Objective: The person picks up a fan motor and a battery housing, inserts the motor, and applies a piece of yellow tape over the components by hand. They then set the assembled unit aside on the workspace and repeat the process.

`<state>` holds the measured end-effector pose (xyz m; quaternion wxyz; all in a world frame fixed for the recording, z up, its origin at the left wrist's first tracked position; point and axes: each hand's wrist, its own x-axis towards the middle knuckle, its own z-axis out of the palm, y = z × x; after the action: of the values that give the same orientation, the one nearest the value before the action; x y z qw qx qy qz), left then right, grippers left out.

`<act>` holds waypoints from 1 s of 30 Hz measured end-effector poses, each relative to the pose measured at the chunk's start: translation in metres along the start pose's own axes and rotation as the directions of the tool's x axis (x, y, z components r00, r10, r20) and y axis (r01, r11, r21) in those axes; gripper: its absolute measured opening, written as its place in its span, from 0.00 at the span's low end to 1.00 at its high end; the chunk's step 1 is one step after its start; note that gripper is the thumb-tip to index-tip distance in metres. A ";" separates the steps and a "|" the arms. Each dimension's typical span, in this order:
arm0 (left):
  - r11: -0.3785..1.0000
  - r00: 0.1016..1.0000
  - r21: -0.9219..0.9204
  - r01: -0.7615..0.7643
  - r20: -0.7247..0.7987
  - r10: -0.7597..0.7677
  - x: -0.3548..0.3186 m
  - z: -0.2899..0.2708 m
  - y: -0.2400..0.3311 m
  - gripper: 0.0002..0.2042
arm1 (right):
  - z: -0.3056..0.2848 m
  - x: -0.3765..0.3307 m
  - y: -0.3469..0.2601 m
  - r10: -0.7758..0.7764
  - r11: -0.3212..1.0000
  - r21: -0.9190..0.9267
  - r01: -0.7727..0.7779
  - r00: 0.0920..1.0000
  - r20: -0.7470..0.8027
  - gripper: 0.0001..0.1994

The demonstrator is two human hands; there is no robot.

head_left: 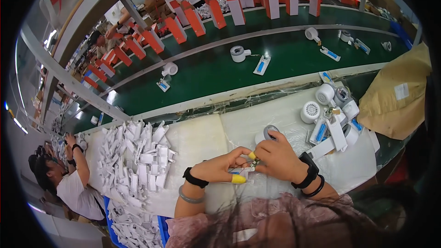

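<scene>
My left hand is closed on a white plastic housing, with a bit of blue showing inside it. Yellow covers sit on fingertips there, one of them on the left thumb. My right hand pinches at a small green circuit board at the housing's upper end. A round grey-and-white fan head sits under the right fingers, partly hidden by them. Thin wires seem to run between the head and the board, though the fingers cover most of them.
Loose white plastic housings form a heap at left, above a blue bin of more. Fan heads with blue cells are piled at right beside brown paper. Beyond runs a green conveyor carrying similar parts; orange-and-white boxes stand farther back. Co-workers sit around.
</scene>
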<state>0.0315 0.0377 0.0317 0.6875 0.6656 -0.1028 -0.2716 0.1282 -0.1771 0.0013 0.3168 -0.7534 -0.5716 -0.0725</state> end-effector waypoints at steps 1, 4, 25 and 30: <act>0.986 0.999 0.164 0.040 -0.006 -0.040 -0.002 0.002 0.005 0.32 | 0.000 -0.001 0.000 0.001 1.000 -0.005 -0.001 1.000 0.010 0.17; 0.859 0.988 0.487 0.157 -0.084 -0.132 -0.006 0.000 -0.002 0.29 | 0.001 -0.001 -0.002 -0.086 0.995 -0.038 0.089 0.994 0.073 0.15; 0.967 0.823 -0.113 -0.228 -0.553 0.129 0.026 0.020 -0.022 0.18 | 0.003 0.006 -0.007 0.122 0.991 -0.011 -0.134 0.934 -0.337 0.09; 0.948 0.718 -0.166 -0.270 -0.691 0.084 0.034 0.024 -0.027 0.18 | 0.007 0.007 -0.006 0.144 0.987 0.127 -0.102 0.907 -0.396 0.10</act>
<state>0.0409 0.0009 0.0001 0.7802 0.6111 0.1258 0.0452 0.1232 -0.1669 0.0014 0.4703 -0.7394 -0.4482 -0.1766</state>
